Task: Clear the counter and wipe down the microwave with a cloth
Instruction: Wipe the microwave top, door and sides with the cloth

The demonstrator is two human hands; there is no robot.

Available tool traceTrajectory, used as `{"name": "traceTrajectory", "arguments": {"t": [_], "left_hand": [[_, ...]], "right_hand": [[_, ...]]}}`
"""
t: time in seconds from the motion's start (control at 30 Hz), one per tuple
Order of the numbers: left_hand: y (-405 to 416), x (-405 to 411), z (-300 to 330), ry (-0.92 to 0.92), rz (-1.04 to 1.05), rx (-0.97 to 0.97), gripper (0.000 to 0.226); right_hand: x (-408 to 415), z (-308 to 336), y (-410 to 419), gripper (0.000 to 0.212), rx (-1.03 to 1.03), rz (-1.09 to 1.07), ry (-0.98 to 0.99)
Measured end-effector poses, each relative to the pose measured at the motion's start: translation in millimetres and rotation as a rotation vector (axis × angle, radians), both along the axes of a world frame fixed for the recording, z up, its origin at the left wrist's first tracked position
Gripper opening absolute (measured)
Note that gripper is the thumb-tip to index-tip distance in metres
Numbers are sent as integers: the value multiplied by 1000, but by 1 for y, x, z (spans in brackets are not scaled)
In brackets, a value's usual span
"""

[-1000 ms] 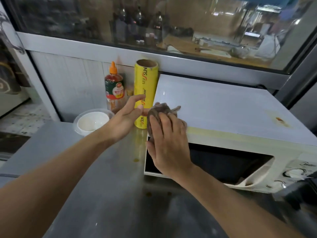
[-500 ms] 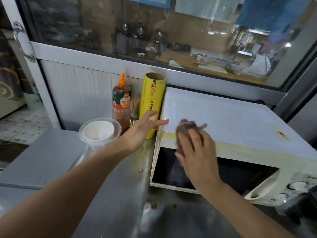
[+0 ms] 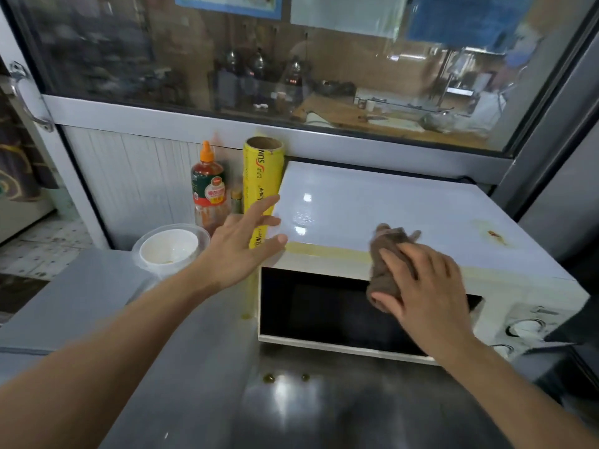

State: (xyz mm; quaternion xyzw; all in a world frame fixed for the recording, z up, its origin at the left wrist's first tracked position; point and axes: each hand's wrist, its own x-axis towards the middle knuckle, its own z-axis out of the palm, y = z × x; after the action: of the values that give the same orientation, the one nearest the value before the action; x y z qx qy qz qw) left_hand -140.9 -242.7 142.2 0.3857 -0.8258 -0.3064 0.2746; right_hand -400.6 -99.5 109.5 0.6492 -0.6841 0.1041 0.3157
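Note:
A white microwave (image 3: 372, 202) with a dark door stands on the steel counter (image 3: 201, 367). My right hand (image 3: 424, 286) presses a brown cloth (image 3: 387, 254) against the microwave's top front edge, fingers spread over it. My left hand (image 3: 243, 244) is open with straight fingers, its tips at the microwave's left top corner, in front of a yellow cling-wrap roll (image 3: 261, 183).
A red sauce bottle (image 3: 209, 189) with an orange cap and a small dark bottle (image 3: 236, 202) stand left of the roll against the white wall panel. A white bowl in a clear lidded tub (image 3: 168, 247) sits on the counter. A glass window runs behind.
My right hand has slid the cloth to the right along the microwave's front top edge. My left hand has stayed by the left corner with fingers spread.

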Motion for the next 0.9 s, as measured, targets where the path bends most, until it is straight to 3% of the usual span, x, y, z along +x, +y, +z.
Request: {"name": "traceTrajectory", "arguments": {"t": [0.13, 0.27, 0.43, 0.57, 0.67, 0.9], "left_hand": [[26, -30, 5, -230, 92, -259, 70], [41, -73, 3, -394, -87, -410, 75], [56, -124, -4, -405, -105, -441, 73], [68, -149, -8, -424, 67, -490, 60], [71, -154, -9, -429, 130, -484, 58], [113, -208, -12, -362, 136, -509, 81]], "right_hand": [[-54, 1, 37, 67, 23, -148, -77], [-28, 1, 24, 57, -26, -193, -173], [-27, 4, 15, 60, -13, 16, -109], [-90, 5, 49, 60, -8, 24, -104], [-136, 4, 75, 55, -47, -38, -202], [-203, -4, 115, 50, -84, -59, -536]]}}
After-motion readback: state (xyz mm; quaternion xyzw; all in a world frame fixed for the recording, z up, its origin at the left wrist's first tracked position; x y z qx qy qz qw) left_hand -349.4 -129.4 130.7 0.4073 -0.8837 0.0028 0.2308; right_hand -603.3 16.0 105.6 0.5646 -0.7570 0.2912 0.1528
